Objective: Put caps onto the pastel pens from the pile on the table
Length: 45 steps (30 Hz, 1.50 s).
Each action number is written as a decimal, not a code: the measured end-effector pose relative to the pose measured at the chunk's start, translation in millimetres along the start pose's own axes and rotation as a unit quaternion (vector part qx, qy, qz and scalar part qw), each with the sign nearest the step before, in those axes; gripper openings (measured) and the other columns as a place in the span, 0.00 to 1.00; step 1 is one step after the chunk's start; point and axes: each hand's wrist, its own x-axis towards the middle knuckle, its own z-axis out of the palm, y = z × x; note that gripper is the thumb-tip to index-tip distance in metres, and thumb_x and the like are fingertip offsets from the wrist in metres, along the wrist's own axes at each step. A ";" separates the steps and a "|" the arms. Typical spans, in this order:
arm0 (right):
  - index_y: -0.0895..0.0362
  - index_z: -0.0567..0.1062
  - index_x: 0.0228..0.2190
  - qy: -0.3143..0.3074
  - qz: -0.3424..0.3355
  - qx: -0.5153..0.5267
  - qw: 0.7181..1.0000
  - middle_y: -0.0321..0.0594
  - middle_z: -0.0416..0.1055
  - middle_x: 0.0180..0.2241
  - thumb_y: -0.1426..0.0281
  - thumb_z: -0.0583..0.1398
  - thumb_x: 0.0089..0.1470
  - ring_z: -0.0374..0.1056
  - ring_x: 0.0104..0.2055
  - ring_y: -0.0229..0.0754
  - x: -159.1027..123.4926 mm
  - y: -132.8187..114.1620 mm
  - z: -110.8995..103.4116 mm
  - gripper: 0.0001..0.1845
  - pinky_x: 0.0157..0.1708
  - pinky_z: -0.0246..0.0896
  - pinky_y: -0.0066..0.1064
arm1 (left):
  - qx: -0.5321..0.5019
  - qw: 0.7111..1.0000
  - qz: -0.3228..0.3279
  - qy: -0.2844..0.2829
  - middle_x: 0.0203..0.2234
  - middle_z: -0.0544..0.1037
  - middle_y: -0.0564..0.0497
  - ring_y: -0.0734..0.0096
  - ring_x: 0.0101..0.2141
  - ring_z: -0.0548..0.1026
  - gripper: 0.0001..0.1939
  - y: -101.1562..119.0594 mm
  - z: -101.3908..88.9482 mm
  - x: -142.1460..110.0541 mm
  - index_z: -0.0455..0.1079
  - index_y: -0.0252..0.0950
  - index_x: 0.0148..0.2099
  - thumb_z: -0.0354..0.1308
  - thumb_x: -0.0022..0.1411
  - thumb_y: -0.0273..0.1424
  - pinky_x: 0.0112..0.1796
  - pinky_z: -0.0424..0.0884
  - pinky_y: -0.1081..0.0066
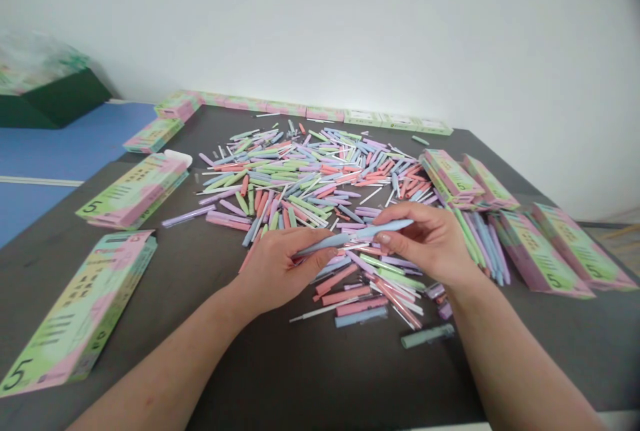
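Between thumb and fingers, my left hand (275, 264) grips a light blue pen barrel (327, 242). My right hand (433, 241) pinches a light blue tapered pen part (387, 227), its narrow end pointing right. The two pieces lie nearly in line with their inner ends close; whether they are joined I cannot make out. Below and behind both hands spreads a heap of loose pen parts (290, 171) in blue, green, purple and coral, with thin white refills (370, 195) among them. A dull green tube (427, 336) lies nearest to me on the table.
Pink-green boxes stand on the dark table (300, 384): a box at left (80, 304), a box at right (545, 251), and a row of boxes (285, 109) along the wall. Sorted pens (483, 244) lie beside the right boxes. A dark green bin (55, 101) stands far left.
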 end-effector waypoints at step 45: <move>0.56 0.78 0.33 -0.054 0.009 -0.050 0.997 0.38 0.75 0.28 0.67 0.68 0.47 0.70 0.27 0.37 -1.0 4.9 7.7 0.10 0.26 0.67 0.26 | 0.016 0.998 0.057 0.012 0.31 0.80 0.52 0.76 0.27 0.76 0.10 2.5 3.6 0.2 0.74 0.36 0.47 0.57 0.64 0.30 0.30 0.69 0.79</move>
